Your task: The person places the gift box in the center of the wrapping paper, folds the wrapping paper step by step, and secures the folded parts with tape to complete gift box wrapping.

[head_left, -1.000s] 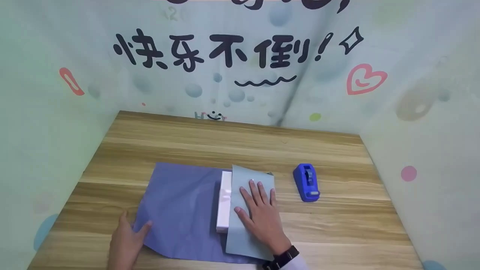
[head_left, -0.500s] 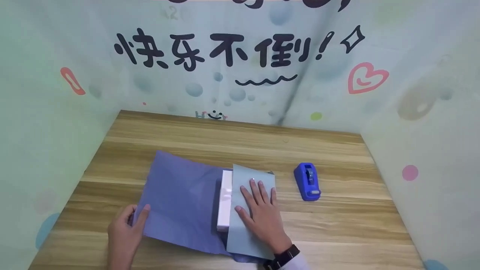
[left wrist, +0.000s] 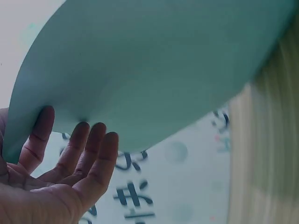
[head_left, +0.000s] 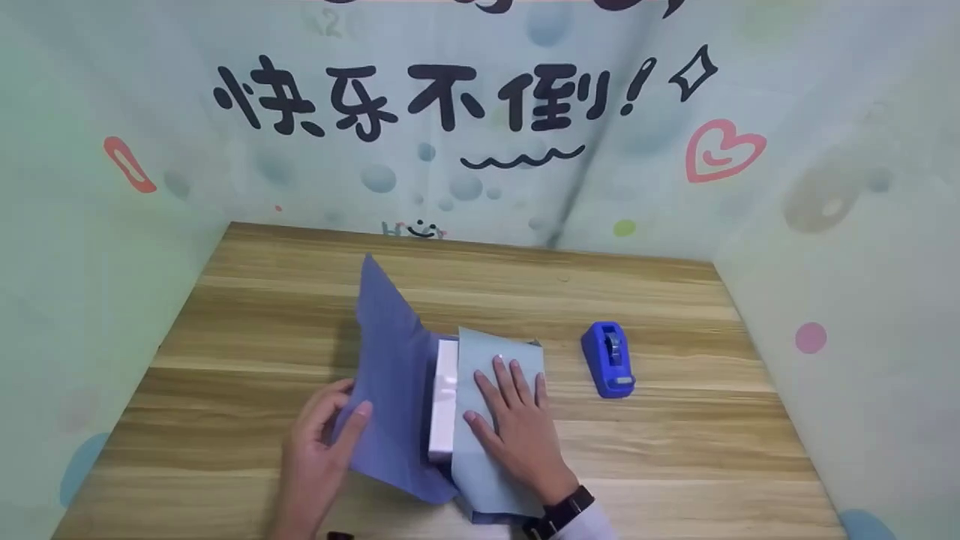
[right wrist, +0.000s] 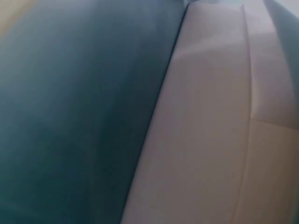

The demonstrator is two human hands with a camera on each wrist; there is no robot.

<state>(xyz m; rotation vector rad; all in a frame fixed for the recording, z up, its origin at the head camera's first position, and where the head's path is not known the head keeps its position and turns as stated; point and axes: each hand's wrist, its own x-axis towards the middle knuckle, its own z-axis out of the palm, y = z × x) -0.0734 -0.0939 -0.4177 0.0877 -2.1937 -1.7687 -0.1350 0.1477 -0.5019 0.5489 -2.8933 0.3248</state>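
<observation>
A white box (head_left: 443, 405) lies on a sheet of wrapping paper (head_left: 394, 397), purple on the face that shows and pale blue-green on its other side. The sheet's right part is folded over the box, pale side up. On that flap my right hand (head_left: 527, 442) rests flat with fingers spread. My left hand (head_left: 319, 442) pinches the sheet's left edge, which stands raised from the table. In the left wrist view the fingers (left wrist: 96, 144) touch the pale side of the paper (left wrist: 149, 65). The right wrist view shows paper (right wrist: 84, 102) against the box (right wrist: 201, 121).
A blue tape dispenser (head_left: 609, 364) stands on the wooden table (head_left: 660, 465) right of the wrapped side. Printed cloth walls (head_left: 465, 172) enclose the table at the back and both sides. A small dark object (head_left: 340, 535) shows at the bottom edge.
My left hand has taken hold of the paper's left edge, lifted it and moved right toward the box. The sheet now stands steeply. My right hand stays on the flap.
</observation>
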